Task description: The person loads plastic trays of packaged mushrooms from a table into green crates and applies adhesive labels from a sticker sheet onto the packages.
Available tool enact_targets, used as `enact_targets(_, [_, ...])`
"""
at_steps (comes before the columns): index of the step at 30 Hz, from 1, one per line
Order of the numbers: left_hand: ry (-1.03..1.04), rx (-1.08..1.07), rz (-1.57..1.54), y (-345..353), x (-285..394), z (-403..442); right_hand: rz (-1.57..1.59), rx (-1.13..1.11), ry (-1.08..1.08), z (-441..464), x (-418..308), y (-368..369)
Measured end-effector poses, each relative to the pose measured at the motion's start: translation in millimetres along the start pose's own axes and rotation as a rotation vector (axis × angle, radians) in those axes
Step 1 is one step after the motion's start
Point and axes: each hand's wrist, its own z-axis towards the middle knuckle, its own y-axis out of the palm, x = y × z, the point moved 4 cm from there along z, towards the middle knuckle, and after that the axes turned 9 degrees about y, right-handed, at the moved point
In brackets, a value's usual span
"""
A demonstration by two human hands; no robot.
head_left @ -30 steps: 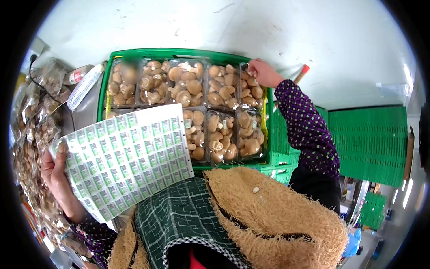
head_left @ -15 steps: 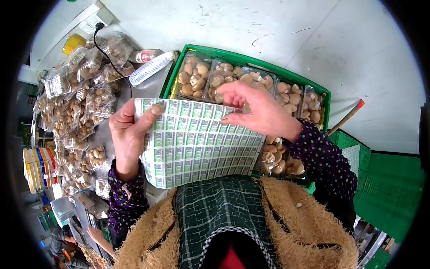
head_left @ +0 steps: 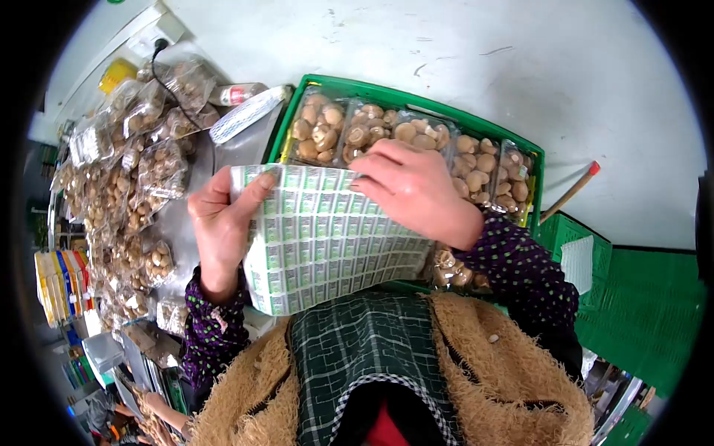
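A sheet of stickers (head_left: 327,245), printed with rows of small green-and-white labels with dark codes, is held up in front of my chest. My left hand (head_left: 227,219) grips its upper left corner, thumb on the printed face and fingers behind. At the top edge, my right hand (head_left: 416,189) is closed, its bent fingertips pinching near the middle of that edge. Whether a single label is between those fingertips cannot be made out. Behind the sheet stands a green crate (head_left: 416,97) holding several clear-wrapped packs of mushrooms (head_left: 320,130), partly covered by the sheet and my right hand.
Many bagged mushrooms (head_left: 160,167) are piled on the metal table at left. A bottle (head_left: 238,94), a patterned white wrapped item (head_left: 249,115) and a black cable (head_left: 167,85) lie near the crate. A red-tipped stick (head_left: 573,192) and green crates (head_left: 632,320) are at right. Another person's arm (head_left: 165,412) shows lower left.
My right hand has moved left and its spread fingers have closed in at the sheet's top edge. The left hand keeps its grip on the corner.
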Motion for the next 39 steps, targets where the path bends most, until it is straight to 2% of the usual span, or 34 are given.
enact_targets(2, [-0.009, 0.007, 0.018, 1.9, -5.4, 0.3, -0.148, 0.032, -0.003, -6.0, 2.9, 3.8])
enact_targets(4, [-0.037, 0.027, 0.007, 0.5, -10.7, 3.1, -0.242, 0.194, -0.124, -8.6, 1.2, 7.3])
enact_targets(8, [-0.127, 0.033, -0.078, 6.9, -18.3, 4.4, -0.335, 0.253, -0.194, -15.9, -4.2, 8.1])
enact_targets(12, [-0.197, 0.031, -0.09, 3.8, -36.1, 9.8, -0.293, 0.374, -0.325, -20.6, -13.1, 8.4])
enact_targets(14, [-0.205, 0.023, -0.102, 1.4, -42.2, 10.5, -0.258, 0.328, -0.294, -31.2, -10.5, 4.2])
enact_targets(16, [-0.2, 0.079, -0.078, -4.1, -41.3, 9.7, 0.237, 0.042, -0.03, -39.7, 15.4, 13.4])
enact_targets(17, [-0.191, 0.104, -0.049, -14.8, -40.8, 8.6, 0.349, -0.031, 0.209, -39.6, 32.4, -12.3])
enact_targets(18, [-0.179, 0.171, 0.016, -25.7, -38.0, 5.5, 0.434, -0.142, 0.471, -40.8, 60.8, -33.5])
enact_targets(19, [-0.167, 0.203, -0.011, -36.5, -40.6, 2.9, 0.226, -0.162, 0.616, -50.6, 106.4, -49.0])
enact_targets(20, [-0.155, 0.236, -0.039, -46.9, -43.9, 1.2, 0.347, -0.077, 0.814, -71.5, 156.5, -58.7])
enact_targets(21, [-0.156, 0.275, -0.068, -52.1, -46.5, -0.9, 0.075, -0.003, 0.805, -85.6, 193.9, -69.4])
enact_targets(23, [-0.162, 0.255, -0.076, -56.8, -53.1, -1.0, -0.126, -0.149, 0.842, -108.1, 236.6, -69.7])
enact_targets(24, [-0.168, 0.233, -0.078, -58.6, -56.3, -2.3, -0.13, -0.156, 0.836, -111.2, 242.6, -61.9])
enact_targets(27, [-0.163, 0.234, -0.05, -58.9, -52.8, -3.9, -0.617, -0.272, 0.799, -107.7, 247.5, -42.2])
enact_targets(28, [-0.141, 0.255, -0.039, -61.5, -49.6, -5.2, -0.609, -0.271, 0.782, -103.0, 247.4, -39.4])
enact_targets(30, [-0.116, 0.28, -0.023, -78.5, -50.5, -10.1, -0.649, -0.16, 0.9, -83.6, 236.8, -53.8])
enact_targets(31, [-0.115, 0.284, -0.026, -83.7, -51.1, -12.4, -0.488, -0.101, 0.847, -74.7, 230.2, -53.6])
enact_targets(32, [-0.115, 0.283, -0.03, -86.2, -51.2, -14.5, -0.483, -0.104, 0.845, -68.2, 229.2, -44.5])
enact_targets(34, [-0.132, 0.3, 0.023, -80.1, -51.0, -15.6, 0.18, -0.046, 0.552, -38.3, 213.5, -14.7])
enact_targets(36, [-0.154, 0.261, 0.021, -72.1, -46.1, -16.4, 0.061, -0.23, 0.583, -14.1, 204.6, 10.5])
enact_targets(37, [-0.136, 0.249, -0.04, -73.6, -47.4, -17.7, -0.118, -0.23, 0.491, -10.5, 211.8, 21.9])
enact_targets(38, [-0.133, 0.271, -0.031, -77.2, -47.9, -21.3, -0.109, -0.236, 0.469, -5.7, 212.7, 27.1])
enact_targets(39, [-0.136, 0.294, -0.013, -81.9, -49.1, -24.6, -0.299, -0.217, 0.461, -1.4, 214.5, 30.3])
